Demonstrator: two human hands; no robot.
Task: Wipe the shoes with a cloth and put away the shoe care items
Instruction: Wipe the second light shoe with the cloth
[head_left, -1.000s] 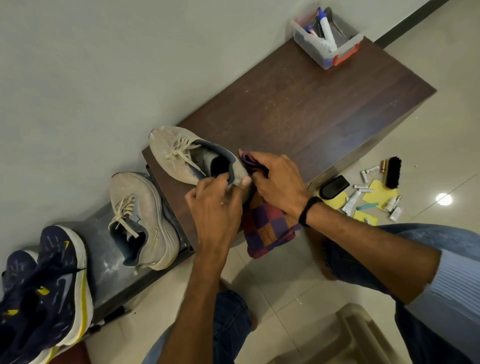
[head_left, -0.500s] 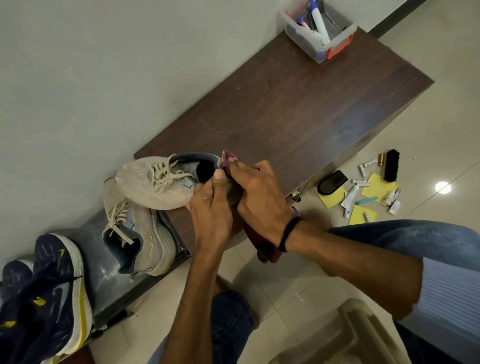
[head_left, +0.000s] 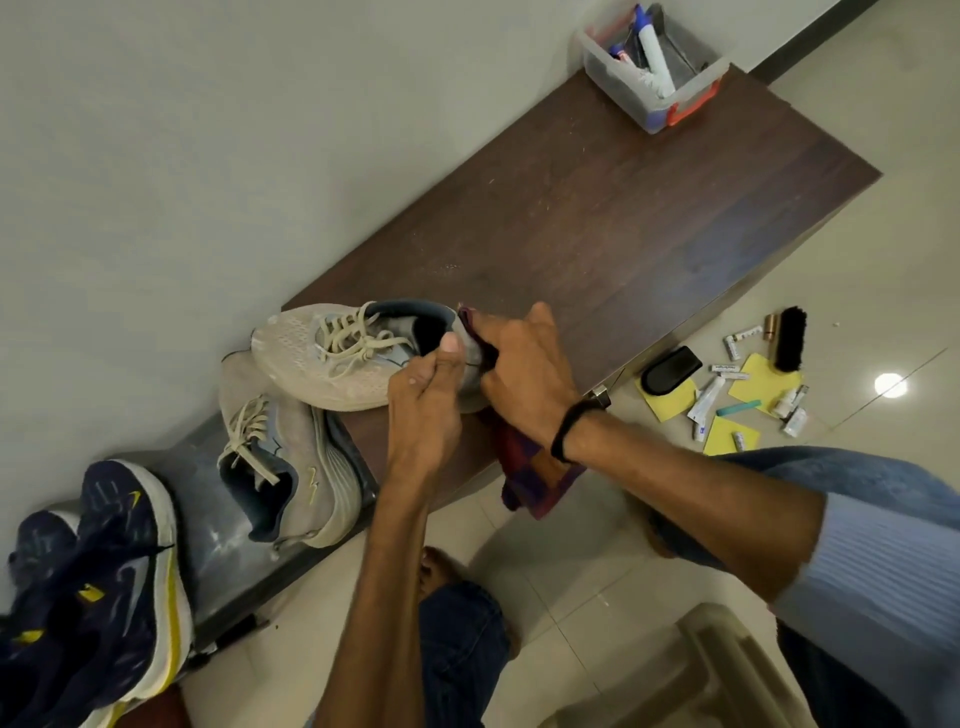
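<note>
Pale wall (head_left: 156, 156) runs along the left, well beyond the fingertips. A dark wood bench top (head_left: 623, 218) stretches away from the fingers to the right, and a lower grey shelf (head_left: 208, 499) sits to their left. Glossy tiled floor (head_left: 883, 260) spreads out right of the right hand (head_left: 524, 374), with a beige stool (head_left: 701, 675) down below the wrists.

Now the shoe (head_left: 322, 358): pale grey mesh, cream laces, blue-grey collar. It lies at the bench's near end, toe pointing left, away from the fingers. Left hand (head_left: 423, 400) grips the heel collar, thumb up on the rim and fingers curled beneath. The right hand is just beside it, fingers curled round the cloth (head_left: 535, 478) and pressing it on the heel. The cloth is maroon with purple and orange checks, and it hangs under the right wrist past the bench edge.

And the count. Far left of the fingers are two navy shoes (head_left: 114, 561) with yellow marks. One second shoe (head_left: 291, 467) is on the shelf just left of the left hand, and with the one in hand that makes four. One cloth. Well beyond the right fingertips, one clear box (head_left: 652, 67) stands at the bench's far end. On the floor right of the right hand are one black brush (head_left: 790, 338), one black oval item (head_left: 670, 364) and three yellow pads (head_left: 763, 376). The tubes (head_left: 706, 397) scattered there are too small to count.
</note>
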